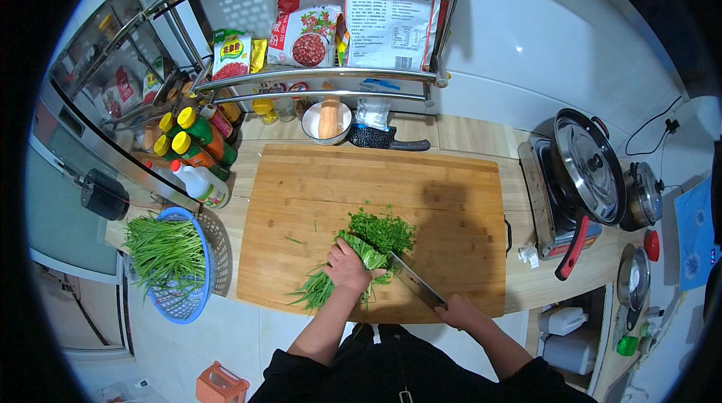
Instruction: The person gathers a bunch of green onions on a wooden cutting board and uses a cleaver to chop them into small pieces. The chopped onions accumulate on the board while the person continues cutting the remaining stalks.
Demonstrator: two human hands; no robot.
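My left hand (347,268) presses down on a bunch of leafy green stalks (318,288) on a large wooden cutting board (304,183). In my right hand (458,312) is the handle of a broad kitchen knife (418,283), whose blade slants up and left, its far end touching the cut edge of the bunch. Just beyond the bunch lies a heap of finely chopped greens (383,231). Left of the board, long green chives or similar stalks (166,253) fill a blue plastic basket (207,267).
A cleaver (372,136) and a bowl (312,121) holding a peeled root or squash stand behind the board. Sauce bottles (194,127) are at the back left. A lidded frying pan (589,163) sits on a portable stove (536,194) at right. An orange stool (217,383) stands on the floor.
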